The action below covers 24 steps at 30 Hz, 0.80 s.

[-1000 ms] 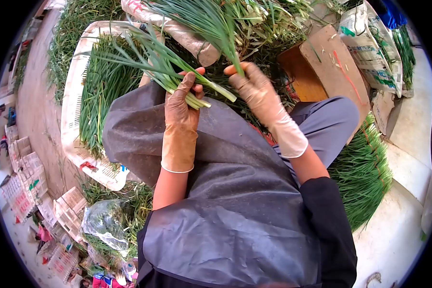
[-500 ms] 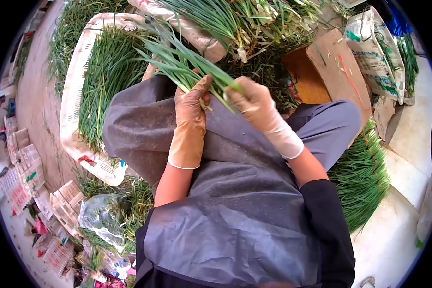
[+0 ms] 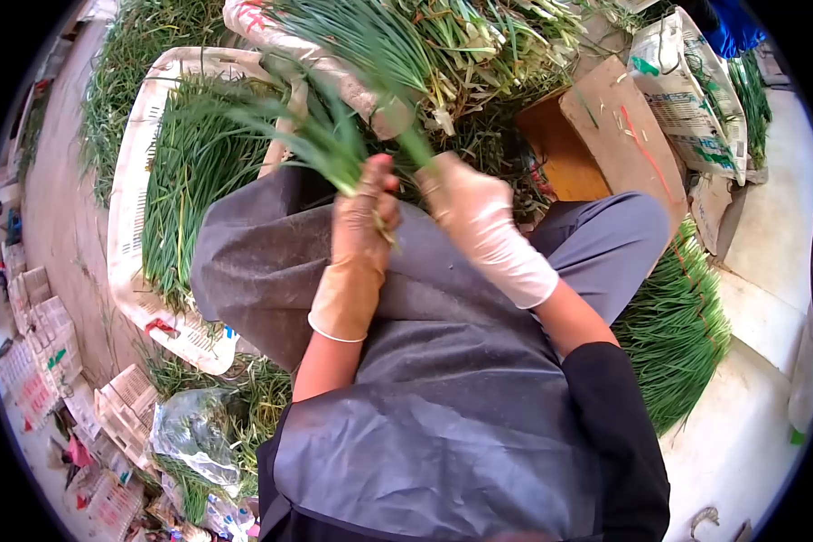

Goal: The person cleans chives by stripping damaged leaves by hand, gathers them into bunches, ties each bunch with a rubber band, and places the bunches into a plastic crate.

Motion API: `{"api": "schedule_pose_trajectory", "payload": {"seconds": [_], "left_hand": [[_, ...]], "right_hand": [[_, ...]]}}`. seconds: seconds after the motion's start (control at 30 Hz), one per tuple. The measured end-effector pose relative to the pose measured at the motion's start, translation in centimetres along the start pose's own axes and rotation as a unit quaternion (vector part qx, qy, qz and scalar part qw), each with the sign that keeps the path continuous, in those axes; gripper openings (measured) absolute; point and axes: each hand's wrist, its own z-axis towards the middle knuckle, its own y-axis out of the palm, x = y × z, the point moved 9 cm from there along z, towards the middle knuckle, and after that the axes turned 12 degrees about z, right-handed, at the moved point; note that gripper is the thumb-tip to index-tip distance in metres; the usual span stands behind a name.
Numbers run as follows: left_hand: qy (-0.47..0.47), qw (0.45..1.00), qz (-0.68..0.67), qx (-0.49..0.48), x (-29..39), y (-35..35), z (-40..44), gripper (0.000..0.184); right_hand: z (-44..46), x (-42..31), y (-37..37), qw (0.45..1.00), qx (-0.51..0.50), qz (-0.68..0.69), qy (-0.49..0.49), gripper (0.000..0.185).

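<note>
My left hand (image 3: 361, 217), in a stained thin glove, is closed round the lower ends of a bunch of green chives (image 3: 330, 149). The leaves fan up and left over the basket, blurred by motion. In a whitish glove, my right hand (image 3: 470, 203) grips a smaller clump of chives (image 3: 413, 143) that points up and away, also smeared. A gap separates the two hands above my lap. Beyond them lies a pile of chives (image 3: 370, 41) with pale root ends, on a white sack (image 3: 312, 54).
A white plastic basket (image 3: 122, 262) of chives stands left of my knee. To the right are an open cardboard box (image 3: 619, 126), a large tied bundle of chives (image 3: 673, 343) and a printed white bag (image 3: 696, 108). Loose trimmings (image 3: 266, 384) and a clear plastic bag (image 3: 194, 434) lie at left.
My hands have moved apart. The chives, crossed together before, are now two separate clumps, one in each hand. The right hand's clump has swung upward.
</note>
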Motion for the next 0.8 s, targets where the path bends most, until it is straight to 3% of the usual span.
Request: {"api": "schedule_pose_trajectory", "payload": {"seconds": [0.03,0.1,0.17,0.2,0.23,0.33,0.37,0.4,0.47,0.5,0.57,0.7,0.77,0.8], "left_hand": [[-0.023,0.999,0.031,-0.015,-0.9,1.0,-0.4,0.023],[-0.050,0.994,0.099,-0.017,-2.2,-1.3,0.9,0.028],[0.061,0.993,0.050,0.092,-0.7,-4.5,2.2,0.025],[0.065,0.991,-0.014,0.113,0.9,-3.9,1.3,0.023],[0.077,0.993,-0.049,0.079,2.4,-3.0,1.1,0.021],[0.123,0.984,-0.119,-0.041,5.4,0.0,0.4,0.018],[0.130,0.983,-0.123,-0.040,6.0,0.5,0.8,0.018],[0.107,0.988,-0.114,-0.015,5.8,0.5,1.3,0.017],[0.055,0.994,-0.093,0.026,4.5,0.5,2.1,0.016],[0.047,0.996,-0.060,0.047,3.4,0.4,3.3,0.026],[0.006,0.999,-0.017,0.051,1.7,1.2,3.8,0.030],[-0.047,0.998,-0.038,0.034,-1.9,1.1,5.5,0.018],[-0.007,0.998,-0.058,0.023,0.0,0.8,5.0,0.011],[0.023,0.997,-0.064,0.024,0.9,0.1,5.0,0.016]], "right_hand": [[0.2,0.0,0.5,1.000,0.002,-0.001,0.000,0.018],[0.0,-2.1,4.3,0.972,-0.165,-0.075,-0.151,0.036],[3.7,-0.4,0.5,0.995,-0.096,-0.009,-0.011,0.043],[5.3,1.2,-1.5,0.995,0.011,-0.082,0.056,0.048],[6.8,2.6,-1.8,0.986,0.055,-0.138,0.070,0.047],[9.2,5.6,0.1,0.984,0.025,-0.147,0.092,0.039],[8.7,5.8,-0.3,0.995,0.046,0.039,0.078,0.035],[8.2,5.3,-0.7,0.971,0.058,0.225,0.063,0.030],[6.6,5.7,-0.1,0.922,0.015,0.374,0.094,0.019],[6.0,5.8,0.6,0.883,-0.017,0.456,0.114,0.016],[4.0,6.1,1.9,0.840,-0.058,0.520,0.145,0.015],[0.5,3.9,3.7,0.811,-0.132,0.546,0.162,0.015],[-0.3,4.5,2.5,0.768,-0.148,0.584,0.215,0.012],[-0.5,6.6,2.4,0.795,-0.153,0.541,0.227,0.012]]}}
